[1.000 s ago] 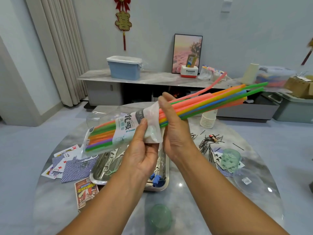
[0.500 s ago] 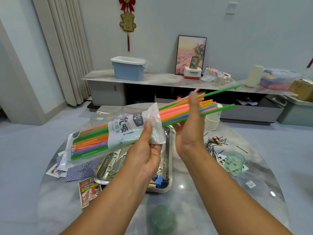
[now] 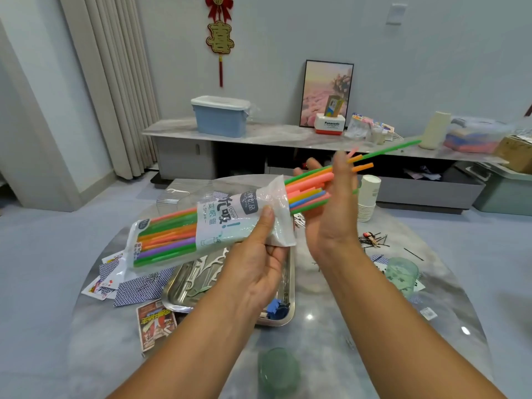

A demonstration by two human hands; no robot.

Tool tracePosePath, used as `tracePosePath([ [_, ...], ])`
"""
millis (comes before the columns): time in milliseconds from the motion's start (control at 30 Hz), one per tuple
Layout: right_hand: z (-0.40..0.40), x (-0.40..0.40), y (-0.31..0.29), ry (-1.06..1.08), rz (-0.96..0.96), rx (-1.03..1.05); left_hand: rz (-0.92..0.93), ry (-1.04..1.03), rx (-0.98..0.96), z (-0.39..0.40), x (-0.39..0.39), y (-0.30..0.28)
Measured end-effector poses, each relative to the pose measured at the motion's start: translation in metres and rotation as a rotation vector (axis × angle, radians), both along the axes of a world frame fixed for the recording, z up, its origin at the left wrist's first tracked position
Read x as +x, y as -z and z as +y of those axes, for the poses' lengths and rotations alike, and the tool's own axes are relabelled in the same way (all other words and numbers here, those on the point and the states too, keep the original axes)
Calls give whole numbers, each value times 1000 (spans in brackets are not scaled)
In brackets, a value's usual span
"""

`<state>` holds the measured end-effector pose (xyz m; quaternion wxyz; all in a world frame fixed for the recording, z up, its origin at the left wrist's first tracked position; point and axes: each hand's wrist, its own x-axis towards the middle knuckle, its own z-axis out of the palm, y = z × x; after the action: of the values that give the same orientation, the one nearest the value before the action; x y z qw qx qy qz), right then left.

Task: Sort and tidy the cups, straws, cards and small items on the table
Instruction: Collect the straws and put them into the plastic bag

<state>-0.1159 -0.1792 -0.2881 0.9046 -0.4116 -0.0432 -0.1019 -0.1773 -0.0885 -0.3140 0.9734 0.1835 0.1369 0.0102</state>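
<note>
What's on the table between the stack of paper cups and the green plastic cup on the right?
In the head view, a scatter of thin dark pins lies between the paper cups and the green cup, with some playing cards nearer the green cup.

Nothing is worn on the left hand or right hand; both forearms are seen bare, no sleeves, rings or watch.

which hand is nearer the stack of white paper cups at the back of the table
Right. The right hand is pushing the coloured straws just left of the stack of white paper cups; the left hand grips the clear straw bag farther left and nearer the person.
</note>
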Motion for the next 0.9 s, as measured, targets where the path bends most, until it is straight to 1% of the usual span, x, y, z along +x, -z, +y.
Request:
tracePosePath([
  [67, -12, 5, -5, 25, 38, 31, 0, 14, 32, 0, -1, 1],
  [133, -16, 5, -4, 1, 80, -5, -17, 38, 57, -2, 0, 2],
  [233, -7, 1, 4, -87, 129, -108, -42, 40, 70, -7, 1, 4],
  [300, 1, -2, 9, -182, 172, -129, -42, 26, 39, -7, 3, 5],
  [367, 8, -6, 9, -234, 200, -129, -36, 14, 4, -5, 3, 5],
  [433, 10, -7, 8, -185, 143, -106, -31, 5, 8, -2, 3, 4],
  [500, 5, -4, 2, -84, 43, -51, -23, 4, 34, 0, 3, 4],
  [567, -6, 1, -7, 18, -12, -49, -12, 15, 91, 0, 3, 5],
  [633, -14, 4, -12, 97, 6, -97, -10, 36, 149, -1, 2, 7],
  [667, -16, 4, -12, 103, 29, -103, -15, 41, 169, -2, 2, 7],
  [733, -15, 3, -8, 51, 56, -103, -25, 36, 171, -3, 2, 7],
  [800, -12, 2, -4, -46, 100, -115, -25, 23, 134, -2, 4, 4],
  [867, -10, 0, -3, -147, 156, -75, -25, 14, 124, 1, 5, 3],
  [900, -10, 0, -4, -162, 169, -52, -23, 15, 137, 4, 5, 3],
])
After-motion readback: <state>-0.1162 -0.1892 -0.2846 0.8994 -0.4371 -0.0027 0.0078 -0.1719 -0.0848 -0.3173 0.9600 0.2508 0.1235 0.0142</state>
